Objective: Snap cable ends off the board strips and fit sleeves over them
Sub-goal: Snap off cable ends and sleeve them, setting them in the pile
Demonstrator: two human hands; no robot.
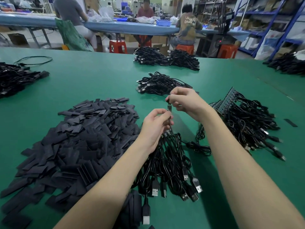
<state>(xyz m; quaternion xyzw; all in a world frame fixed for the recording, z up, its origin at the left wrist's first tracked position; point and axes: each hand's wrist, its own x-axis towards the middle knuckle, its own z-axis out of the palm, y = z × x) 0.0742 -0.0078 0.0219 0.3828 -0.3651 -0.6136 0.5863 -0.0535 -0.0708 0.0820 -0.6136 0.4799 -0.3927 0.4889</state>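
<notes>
Hands meet above the middle of the green table (99, 76). The left hand (156, 124) has its fingers curled round a thin black cable (170, 125), pinching it just under a small board end (169, 107) that stands upright at the top of the cable. The right hand (184, 101) sits just above and beside it, thumb and fingers pinched on a small dark piece (168, 100) right over the tip of the board end; whether that piece is a sleeve I cannot tell from here, and whether it already touches the board is hidden by the fingers.

Below the left wrist lies a bundle (171, 162) of black cables, a few more board ends showing at its top and USB plugs (191, 189) fanned out at the near edge. To the left spreads a big heap of flat black sleeves (79, 142). To the right, under the right forearm, lies another cable pile (250, 123) with board strips (231, 98) still joined in rows along its far side. One stray sleeve (290, 122) lies alone beyond that pile.

Further back on the table sit more cable heaps: one just behind the hands (158, 83), a larger one near the far edge (166, 58), one at the left (14, 78). Past the table, workers (188, 25) sit on red stools (118, 46) at a blue bench (128, 28).
</notes>
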